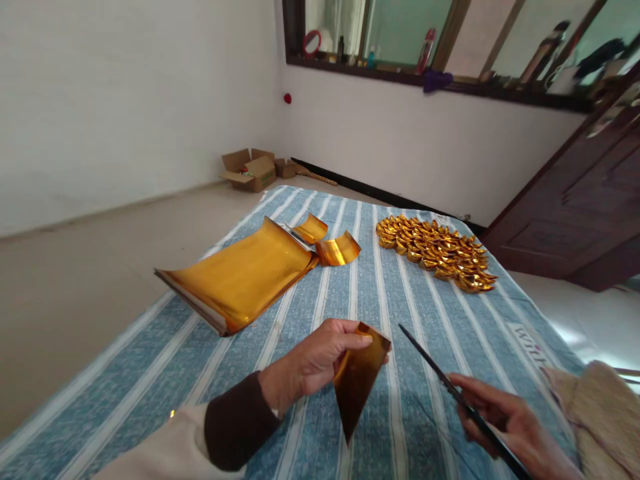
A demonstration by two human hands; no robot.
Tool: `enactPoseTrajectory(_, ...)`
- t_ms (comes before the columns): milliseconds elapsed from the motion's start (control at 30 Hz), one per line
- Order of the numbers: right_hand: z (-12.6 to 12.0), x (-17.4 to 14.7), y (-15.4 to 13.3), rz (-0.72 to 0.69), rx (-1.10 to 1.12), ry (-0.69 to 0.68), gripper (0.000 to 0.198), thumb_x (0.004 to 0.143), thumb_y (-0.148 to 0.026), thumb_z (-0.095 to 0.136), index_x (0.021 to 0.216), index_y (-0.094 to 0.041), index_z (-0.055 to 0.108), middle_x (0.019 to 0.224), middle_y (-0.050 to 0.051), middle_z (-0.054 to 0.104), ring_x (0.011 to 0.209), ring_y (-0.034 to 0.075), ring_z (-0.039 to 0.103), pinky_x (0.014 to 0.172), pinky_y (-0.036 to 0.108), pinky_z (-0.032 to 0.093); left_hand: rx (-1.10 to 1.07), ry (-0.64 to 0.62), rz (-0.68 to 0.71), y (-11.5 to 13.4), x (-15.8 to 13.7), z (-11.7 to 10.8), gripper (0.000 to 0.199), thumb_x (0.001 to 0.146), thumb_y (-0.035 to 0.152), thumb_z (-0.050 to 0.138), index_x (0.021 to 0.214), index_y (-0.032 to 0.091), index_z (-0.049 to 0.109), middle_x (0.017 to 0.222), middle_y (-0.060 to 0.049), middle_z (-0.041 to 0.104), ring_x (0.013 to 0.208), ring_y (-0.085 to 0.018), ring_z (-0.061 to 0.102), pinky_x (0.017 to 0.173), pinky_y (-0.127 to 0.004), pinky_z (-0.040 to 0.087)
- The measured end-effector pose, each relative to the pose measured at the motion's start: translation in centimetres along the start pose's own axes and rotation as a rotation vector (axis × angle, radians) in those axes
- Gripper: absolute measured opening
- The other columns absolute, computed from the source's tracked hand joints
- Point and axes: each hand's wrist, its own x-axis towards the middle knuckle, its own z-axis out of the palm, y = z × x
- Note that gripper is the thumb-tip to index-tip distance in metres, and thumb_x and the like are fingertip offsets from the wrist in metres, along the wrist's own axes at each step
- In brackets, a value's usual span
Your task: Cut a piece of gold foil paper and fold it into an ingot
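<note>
Between the thumb and fingers of my left hand (325,357) is a piece of gold foil paper (356,387), its lower end narrowing to a point. My right hand (505,417) grips a long, thin black tool (435,365) that tapers to a sharp tip. That tip points up and left, a short way from the foil paper and not touching it. Whether the tool is a knife or closed scissors cannot be made out. Beyond my left hand lies a stack of gold foil sheets (250,267), with two curled foil pieces (339,250) at its far right corner.
A blue and white striped cloth (295,427) covers the bed-like surface. Many folded gold foil shapes (435,250) are heaped at the far right. Beige fabric (600,413) lies at the right edge. Cardboard boxes (253,172) stand on the floor by the wall.
</note>
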Motion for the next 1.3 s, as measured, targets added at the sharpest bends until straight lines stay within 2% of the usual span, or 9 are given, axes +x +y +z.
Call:
enactPoseTrajectory(133, 0.9, 0.2, -0.9, 0.015, 0.118, -0.212, 0.049, 0.067, -0.044, 0.075, 0.110, -0.022, 0.073, 0.072, 0.004, 0.067, 0.067, 0.020, 0.063, 0.065, 0.031, 0.054, -0.016, -0.009, -0.015, -0.1, 0.0, 0.0, 0.024, 0.072, 0.024, 0.073, 0.089, 0.007, 0.074, 0.085, -0.013, 0.074, 0.073, -0.017, 0.069, 0.073, -0.026, 0.050)
enactPoseTrajectory(300, 0.3, 0.2, -1.3, 0.023, 0.098, -0.294, 0.055, 0.072, -0.037, 0.072, 0.124, -0.020, 0.065, 0.069, 0.001, 0.062, 0.061, 0.014, 0.054, 0.064, 0.028, 0.049, -0.034, -0.021, -0.017, -0.3, 0.1, -0.1, 0.024, 0.072, 0.024, 0.074, 0.089, 0.007, 0.073, 0.083, -0.013, 0.074, 0.074, -0.018, 0.069, 0.074, -0.026, 0.050)
enactPoseTrajectory(400, 0.1, 0.3, -1.8, 0.035, 0.027, -0.324, 0.049, 0.074, -0.028, 0.070, 0.122, -0.022, 0.066, 0.076, 0.001, 0.066, 0.067, 0.016, 0.059, 0.067, 0.027, 0.049, -0.031, -0.023, -0.017, -0.4, 0.3, -0.2, 0.023, 0.073, 0.023, 0.073, 0.090, 0.007, 0.074, 0.084, -0.013, 0.074, 0.074, -0.018, 0.070, 0.074, -0.026, 0.051)
enactPoseTrajectory(533, 0.1, 0.4, -2.2, -0.001, -0.053, -0.356, 0.052, 0.073, -0.022, 0.068, 0.125, -0.024, 0.064, 0.090, 0.004, 0.070, 0.081, 0.020, 0.065, 0.077, 0.030, 0.052, -0.017, -0.021, -0.017, -0.5, 0.3, -0.1, 0.021, 0.075, 0.021, 0.071, 0.090, 0.007, 0.074, 0.084, -0.013, 0.074, 0.076, -0.018, 0.070, 0.076, -0.028, 0.051)
enactPoseTrajectory(733, 0.1, 0.8, -1.2, -0.018, -0.028, -0.394, 0.051, 0.078, -0.028, 0.069, 0.129, -0.026, 0.061, 0.106, 0.006, 0.070, 0.098, 0.025, 0.065, 0.088, 0.034, 0.050, -0.007, -0.009, -0.027, -0.5, 0.3, 0.1, 0.018, 0.075, 0.021, 0.070, 0.087, 0.008, 0.074, 0.083, -0.012, 0.074, 0.074, -0.017, 0.070, 0.075, -0.027, 0.051)
enactPoseTrajectory(900, 0.2, 1.0, -1.7, -0.053, -0.114, -0.380, 0.048, 0.080, -0.031, 0.068, 0.127, -0.025, 0.062, 0.099, 0.004, 0.070, 0.091, 0.023, 0.065, 0.081, 0.030, 0.050, -0.016, -0.001, -0.046, -0.7, 0.4, 0.3, 0.015, 0.073, 0.019, 0.070, 0.082, 0.008, 0.074, 0.079, -0.010, 0.074, 0.071, -0.017, 0.069, 0.074, -0.028, 0.051)
enactPoseTrajectory(1033, 0.2, 1.1, -3.0, -0.052, -0.168, -0.460, 0.043, 0.085, -0.031, 0.062, 0.127, -0.023, 0.061, 0.092, 0.003, 0.067, 0.082, 0.019, 0.060, 0.073, 0.026, 0.048, -0.007, 0.005, -0.057, -0.8, 0.5, 0.2, 0.017, 0.071, 0.020, 0.072, 0.082, 0.007, 0.074, 0.077, -0.011, 0.074, 0.070, -0.018, 0.069, 0.073, -0.030, 0.050)
enactPoseTrajectory(1133, 0.2, 1.3, -3.7, -0.051, -0.164, -0.540, 0.039, 0.088, -0.035, 0.059, 0.124, -0.020, 0.062, 0.084, 0.001, 0.061, 0.073, 0.014, 0.052, 0.068, 0.023, 0.044, 0.013, 0.022, -0.060, -0.9, 0.6, 0.0, 0.024, 0.068, 0.023, 0.075, 0.086, 0.007, 0.073, 0.078, -0.011, 0.074, 0.069, -0.019, 0.069, 0.070, -0.030, 0.049)
enactPoseTrajectory(1300, 0.4, 1.4, -4.3, 0.009, -0.139, -0.555, 0.039, 0.088, -0.039, 0.058, 0.120, -0.019, 0.063, 0.072, -0.003, 0.047, 0.061, 0.010, 0.035, 0.060, 0.021, 0.037, 0.012, 0.021, -0.073, -0.9, 0.6, 0.0, 0.023, 0.068, 0.023, 0.072, 0.084, 0.007, 0.072, 0.078, -0.012, 0.074, 0.069, -0.019, 0.069, 0.069, -0.028, 0.049)
